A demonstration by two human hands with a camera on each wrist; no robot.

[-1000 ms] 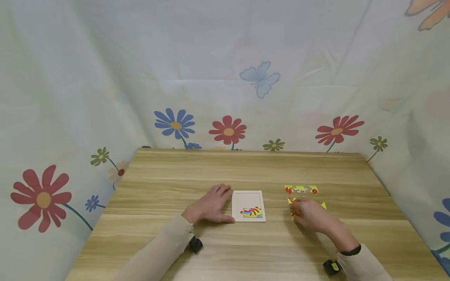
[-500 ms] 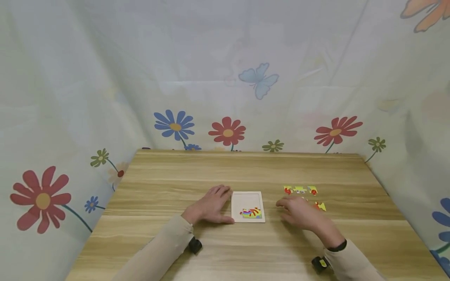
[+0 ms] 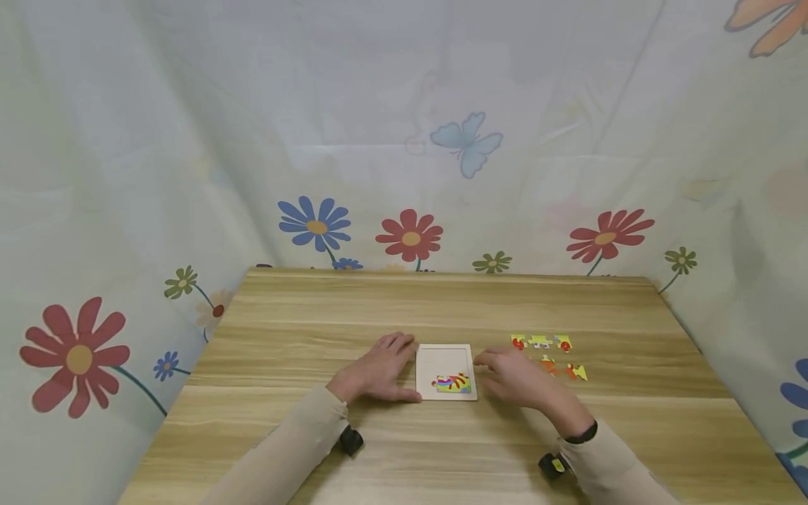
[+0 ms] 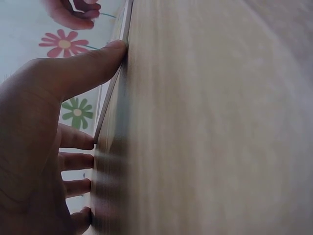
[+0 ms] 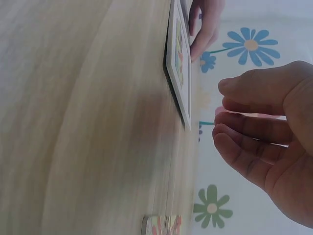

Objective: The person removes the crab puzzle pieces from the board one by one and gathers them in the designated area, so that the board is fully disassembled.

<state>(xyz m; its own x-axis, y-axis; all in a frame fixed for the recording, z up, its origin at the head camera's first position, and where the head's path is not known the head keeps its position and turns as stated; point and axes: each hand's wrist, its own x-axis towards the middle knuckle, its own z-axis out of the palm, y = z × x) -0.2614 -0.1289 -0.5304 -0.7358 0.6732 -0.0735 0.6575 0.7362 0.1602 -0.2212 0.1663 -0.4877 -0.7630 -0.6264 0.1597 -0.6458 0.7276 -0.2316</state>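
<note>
In the head view, my left hand (image 3: 381,368) rests on the table with its thumb and fingers spread along the left edge of a square white puzzle tray (image 3: 435,356). Joined puzzle pieces (image 3: 453,384) in yellow, red and rainbow colours lie in the tray's lower right part. My right hand (image 3: 517,379) is just right of the tray. In the right wrist view that hand (image 5: 266,127) hovers above the table, fingers bent, thumb close to the index finger. No piece shows between its fingertips, though a thin one could be hidden.
A row of yellow-and-red puzzle pieces (image 3: 540,341) lies on the wooden table (image 3: 353,301) to the right. Nearer, loose pieces (image 3: 576,371) sit partly behind my right hand. A flowered cloth (image 3: 379,105) surrounds the table's back and sides.
My right hand has moved left from the nearer puzzle pieces to the tray's right edge, uncovering some pieces. My left hand and the tray stay in place.
</note>
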